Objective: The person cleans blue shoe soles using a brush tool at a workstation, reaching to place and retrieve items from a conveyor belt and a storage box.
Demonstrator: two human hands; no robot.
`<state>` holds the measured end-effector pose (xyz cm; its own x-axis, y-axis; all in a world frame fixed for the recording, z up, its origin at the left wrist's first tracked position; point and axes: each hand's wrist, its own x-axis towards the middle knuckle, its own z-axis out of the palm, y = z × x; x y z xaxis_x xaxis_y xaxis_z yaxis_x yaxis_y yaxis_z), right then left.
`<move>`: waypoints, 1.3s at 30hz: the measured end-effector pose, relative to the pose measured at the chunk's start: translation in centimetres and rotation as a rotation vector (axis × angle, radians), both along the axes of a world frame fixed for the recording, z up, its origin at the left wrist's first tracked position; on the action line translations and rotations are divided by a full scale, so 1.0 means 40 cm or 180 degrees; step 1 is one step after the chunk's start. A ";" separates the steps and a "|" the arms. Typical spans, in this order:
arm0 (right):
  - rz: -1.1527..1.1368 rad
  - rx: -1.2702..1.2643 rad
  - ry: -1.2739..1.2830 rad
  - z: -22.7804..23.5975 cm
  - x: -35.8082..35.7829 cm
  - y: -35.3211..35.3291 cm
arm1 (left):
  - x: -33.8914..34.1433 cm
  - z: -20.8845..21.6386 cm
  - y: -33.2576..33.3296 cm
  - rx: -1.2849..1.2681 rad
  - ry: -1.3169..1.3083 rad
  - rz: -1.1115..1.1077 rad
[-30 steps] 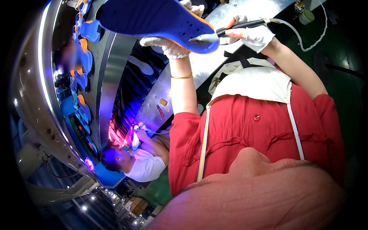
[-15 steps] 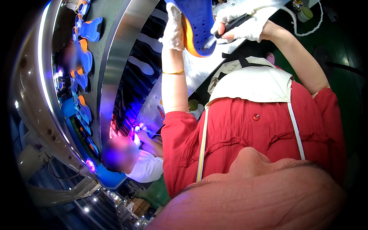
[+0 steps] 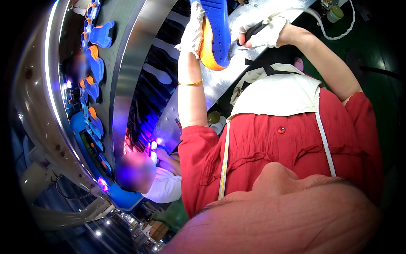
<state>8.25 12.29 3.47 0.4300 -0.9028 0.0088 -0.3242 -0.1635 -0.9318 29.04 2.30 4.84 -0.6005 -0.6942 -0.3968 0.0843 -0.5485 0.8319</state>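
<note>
My left hand [image 3: 192,31], in a white glove, grips a blue shoe sole with an orange edge [image 3: 218,29] and holds it up on its side at the top of the head view. My right hand [image 3: 264,34], also gloved, is closed around a dark tool [image 3: 253,30] whose tip meets the sole's right edge. A white hose [image 3: 334,36] runs from the tool off to the right. A gold bangle [image 3: 190,83] sits on my left forearm. My red top and cream apron [image 3: 279,93] fill the lower middle.
A curved steel conveyor [image 3: 127,84] on the left carries several blue and orange soles [image 3: 101,36]. A steel bench [image 3: 220,82] lies under my hands. A co-worker in white [image 3: 163,188] sits lower left near purple lights. A small jar [image 3: 335,12] stands top right on green floor.
The sole has turned from lying flat with its broad blue face showing to standing on edge. Both hands have stayed close together at the top, with the tool against the sole.
</note>
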 end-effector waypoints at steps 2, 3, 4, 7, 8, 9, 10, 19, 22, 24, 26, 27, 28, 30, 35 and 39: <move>-0.0166 -0.0210 -0.0098 0.002 -0.004 -0.007 | 0.001 0.005 0.007 0.0038 0.0140 -0.0015; -0.0200 -0.0430 -0.0433 0.005 -0.011 -0.011 | -0.005 -0.002 0.009 -0.0216 0.0047 0.0035; -0.0398 -0.0268 -0.0651 0.006 -0.007 -0.024 | -0.011 -0.012 0.010 -0.0471 -0.0042 0.0084; -0.0235 -0.0317 -0.0451 0.018 -0.024 -0.027 | -0.010 -0.036 0.003 -0.0551 -0.0044 0.0194; -0.0162 -0.0489 -0.0367 0.023 -0.032 -0.024 | -0.008 -0.038 0.000 -0.0427 -0.0002 0.0287; -0.0043 -0.0708 -0.0201 0.031 -0.042 -0.019 | -0.002 -0.039 -0.003 -0.0344 -0.0051 0.0251; 0.0067 -0.0906 -0.0061 0.039 -0.052 -0.010 | 0.003 -0.035 -0.004 -0.0485 0.0127 0.0213; -0.0708 -0.0319 -0.0931 0.059 -0.083 0.026 | 0.047 -0.068 0.053 0.0061 0.1942 0.0787; -0.1054 -0.0346 -0.1190 0.008 -0.057 0.038 | 0.032 -0.138 0.091 0.1078 0.1499 0.1042; -0.1302 -0.0256 -0.0906 -0.024 -0.049 0.038 | 0.013 -0.168 0.123 0.0829 0.1890 0.0845; -0.1392 -0.0338 -0.1222 -0.041 -0.055 0.024 | -0.011 -0.175 0.150 0.0958 0.1913 0.1086; -0.1472 -0.0579 -0.1315 -0.043 -0.056 0.009 | -0.023 -0.171 0.162 0.1163 0.2356 0.0845; -0.1617 -0.0716 -0.1305 -0.042 -0.054 -0.008 | -0.035 -0.165 0.176 0.0887 0.2340 0.0676; -0.1632 -0.0919 -0.1366 -0.034 -0.045 -0.026 | -0.067 -0.150 0.191 0.0732 0.2415 0.0707; -0.1393 -0.1377 -0.0893 -0.012 -0.008 0.003 | -0.112 -0.126 0.197 0.0392 0.1574 0.1169; -0.1292 -0.1507 -0.1283 -0.008 -0.015 0.025 | -0.112 -0.116 0.196 0.0344 0.1933 0.0960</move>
